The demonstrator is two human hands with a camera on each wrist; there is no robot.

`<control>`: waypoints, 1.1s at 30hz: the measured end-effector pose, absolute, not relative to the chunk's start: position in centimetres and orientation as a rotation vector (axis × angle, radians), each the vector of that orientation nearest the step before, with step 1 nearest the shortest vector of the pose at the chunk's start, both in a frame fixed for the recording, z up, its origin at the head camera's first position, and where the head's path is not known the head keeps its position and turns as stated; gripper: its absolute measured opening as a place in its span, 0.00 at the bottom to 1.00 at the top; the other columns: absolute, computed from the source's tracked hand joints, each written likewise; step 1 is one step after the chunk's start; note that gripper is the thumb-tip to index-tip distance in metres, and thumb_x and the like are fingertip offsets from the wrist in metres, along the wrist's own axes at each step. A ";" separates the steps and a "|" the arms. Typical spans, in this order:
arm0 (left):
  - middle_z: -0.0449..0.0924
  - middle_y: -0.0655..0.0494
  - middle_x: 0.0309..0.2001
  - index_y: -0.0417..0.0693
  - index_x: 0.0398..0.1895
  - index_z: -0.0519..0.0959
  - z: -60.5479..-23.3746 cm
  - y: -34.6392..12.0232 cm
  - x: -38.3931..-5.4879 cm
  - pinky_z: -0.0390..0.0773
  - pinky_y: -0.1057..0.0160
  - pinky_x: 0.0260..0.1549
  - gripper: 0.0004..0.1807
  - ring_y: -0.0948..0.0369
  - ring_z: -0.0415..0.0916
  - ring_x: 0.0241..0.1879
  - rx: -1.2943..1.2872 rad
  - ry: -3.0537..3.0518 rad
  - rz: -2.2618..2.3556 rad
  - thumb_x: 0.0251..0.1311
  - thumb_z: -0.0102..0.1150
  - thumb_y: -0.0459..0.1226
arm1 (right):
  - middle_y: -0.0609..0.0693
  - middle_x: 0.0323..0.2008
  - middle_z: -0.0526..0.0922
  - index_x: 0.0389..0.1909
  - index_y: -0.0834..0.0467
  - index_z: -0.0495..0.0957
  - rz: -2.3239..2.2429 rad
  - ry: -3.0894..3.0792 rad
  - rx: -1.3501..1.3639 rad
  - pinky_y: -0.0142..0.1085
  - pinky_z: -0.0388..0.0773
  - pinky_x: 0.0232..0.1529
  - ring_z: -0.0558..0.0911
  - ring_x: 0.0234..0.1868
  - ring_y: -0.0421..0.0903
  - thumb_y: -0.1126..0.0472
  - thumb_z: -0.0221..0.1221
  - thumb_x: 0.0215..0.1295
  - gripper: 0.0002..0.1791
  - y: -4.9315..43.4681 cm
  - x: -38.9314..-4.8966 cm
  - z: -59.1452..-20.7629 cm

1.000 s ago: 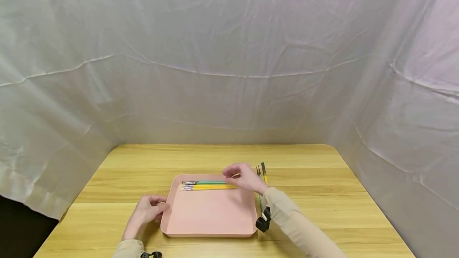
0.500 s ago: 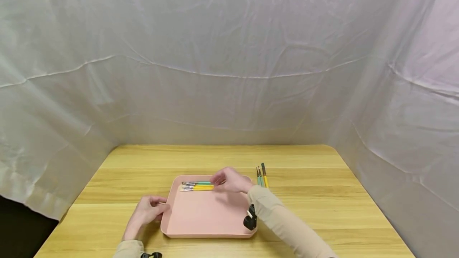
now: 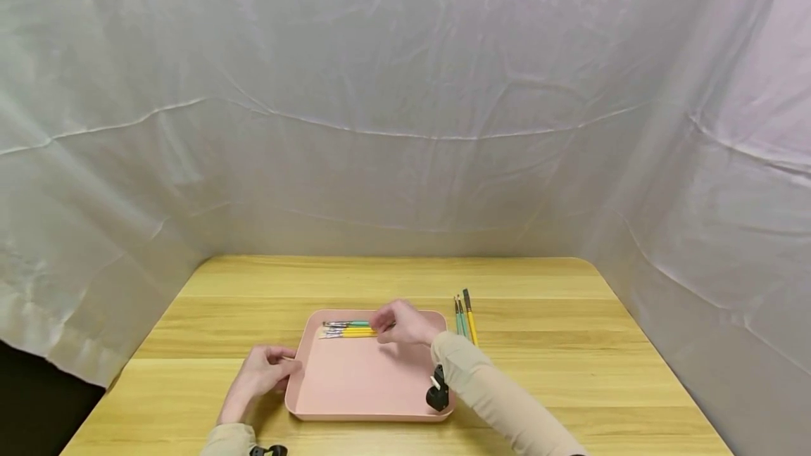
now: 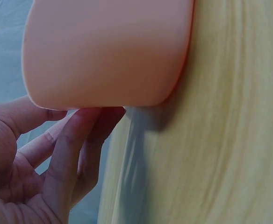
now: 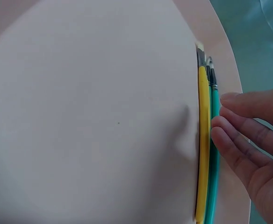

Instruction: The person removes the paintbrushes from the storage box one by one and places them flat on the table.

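Observation:
A pink tray [image 3: 367, 385] lies on the table. The person's left hand [image 3: 256, 375] holds its left rim, thumb over the edge and fingers against the outer wall [image 4: 113, 84]. Inside, along the far side, lies a row of paintbrushes, bristles to the left: yellow ones [image 3: 355, 334] nearer and teal ones [image 3: 360, 323] behind. The right hand [image 3: 405, 324] is over their handle ends and hides part of them. In the right wrist view its lightly bent fingers touch or nearly touch a teal handle [image 5: 215, 177], with a yellow paintbrush [image 5: 203, 140] alongside.
Just right of the tray, more paintbrushes lie on the wooden table [image 3: 557, 357]: teal ones [image 3: 461, 319] and a thicker yellow one [image 3: 470, 315], bristles pointing away. A pale curtain [image 3: 405, 181] surrounds the table's back and sides.
The right hand has moved left along the brush row, from the handle ends towards their middle, then slowed. The left hand stays at the tray's rim.

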State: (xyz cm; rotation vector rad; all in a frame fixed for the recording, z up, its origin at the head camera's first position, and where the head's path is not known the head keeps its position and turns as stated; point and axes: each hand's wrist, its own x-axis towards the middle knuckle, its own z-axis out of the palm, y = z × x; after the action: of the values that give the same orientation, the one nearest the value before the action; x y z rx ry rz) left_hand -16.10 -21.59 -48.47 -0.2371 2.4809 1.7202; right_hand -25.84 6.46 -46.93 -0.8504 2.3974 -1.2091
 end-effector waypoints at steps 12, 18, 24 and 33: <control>0.85 0.50 0.27 0.21 0.47 0.79 -48.4 -21.5 -16.2 0.85 0.65 0.24 0.18 0.61 0.82 0.25 -0.265 2.477 1.720 0.55 0.63 0.26 | 0.65 0.41 0.87 0.44 0.72 0.82 -1.204 2.445 -0.799 0.28 0.83 0.40 0.84 0.38 0.46 0.79 0.63 0.54 0.14 6.7 -26.0 -47.4; 0.85 0.50 0.28 0.20 0.48 0.79 -48.4 -21.5 -16.2 0.86 0.64 0.25 0.18 0.60 0.82 0.26 -0.258 2.469 1.726 0.55 0.63 0.26 | 0.60 0.40 0.87 0.43 0.68 0.83 -1.160 2.496 -0.734 0.28 0.83 0.40 0.82 0.37 0.42 0.78 0.64 0.53 0.14 6.6 -26.0 -47.7; 0.86 0.49 0.28 0.20 0.48 0.78 -48.3 -21.5 -16.1 0.86 0.64 0.25 0.18 0.60 0.83 0.26 -0.238 2.466 1.730 0.55 0.63 0.26 | 0.57 0.36 0.87 0.39 0.66 0.84 -1.125 2.554 -0.709 0.28 0.81 0.37 0.81 0.35 0.43 0.80 0.63 0.50 0.15 6.4 -26.1 -47.9; 0.86 0.49 0.28 0.20 0.48 0.78 -48.4 -21.6 -16.1 0.85 0.64 0.25 0.19 0.60 0.83 0.26 -0.239 2.470 1.723 0.55 0.63 0.27 | 0.52 0.28 0.86 0.34 0.64 0.85 -1.050 2.669 -0.695 0.26 0.78 0.34 0.77 0.28 0.37 0.81 0.62 0.47 0.15 6.1 -25.7 -48.2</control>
State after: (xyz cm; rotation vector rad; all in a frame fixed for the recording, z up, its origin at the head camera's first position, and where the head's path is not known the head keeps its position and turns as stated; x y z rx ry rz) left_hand -16.10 -21.56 -48.36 -0.2390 2.4704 1.7228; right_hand -25.71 6.08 -48.20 -0.6950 2.6692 -1.0496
